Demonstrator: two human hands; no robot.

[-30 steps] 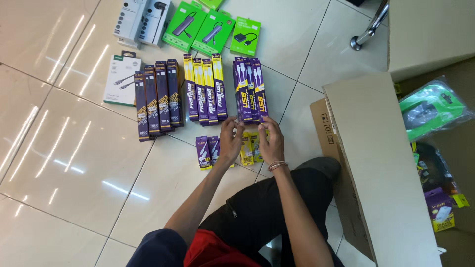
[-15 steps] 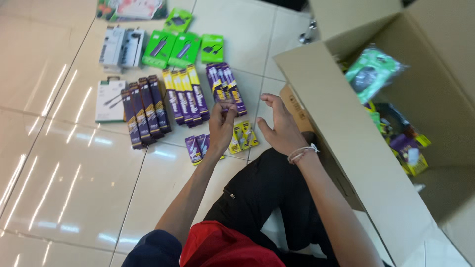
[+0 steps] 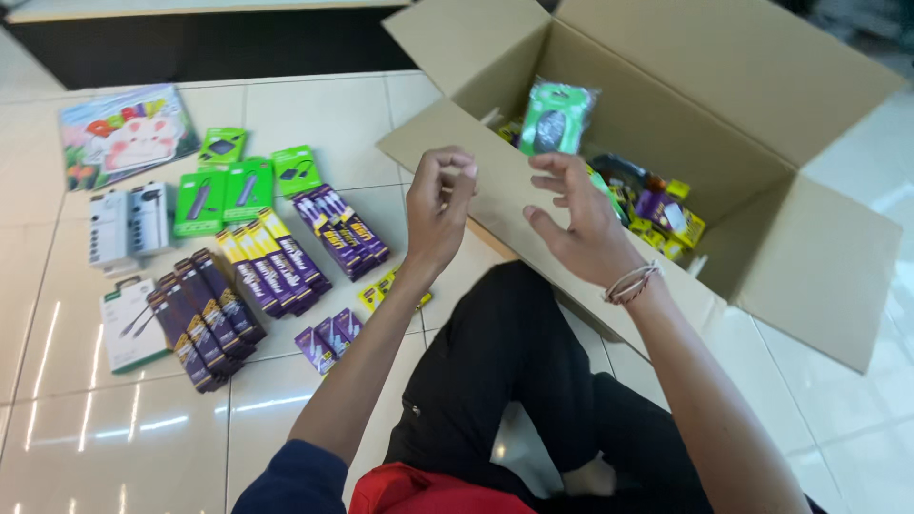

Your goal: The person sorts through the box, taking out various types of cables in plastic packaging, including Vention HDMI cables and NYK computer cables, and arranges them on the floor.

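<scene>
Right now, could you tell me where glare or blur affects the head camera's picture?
In the head view, white streaks of glare lie on the glossy floor tiles at lower left; the left hand and right hand look slightly soft, the small purple boxes fairly sharp; the cardboard box is evenly lit, its contents shaded.

An open brown cardboard box (image 3: 666, 124) stands on the tiled floor, holding a green bagged packet (image 3: 557, 116) and small yellow and purple packs (image 3: 666, 214). Left of it lie rows of long purple-and-yellow boxes (image 3: 271, 262), darker purple ones (image 3: 205, 319) and another purple row (image 3: 341, 231). Three green boxes (image 3: 246, 181) sit behind them, white packages (image 3: 126, 226) farther left, and a colourful flat pack (image 3: 126, 133) beyond.
</scene>
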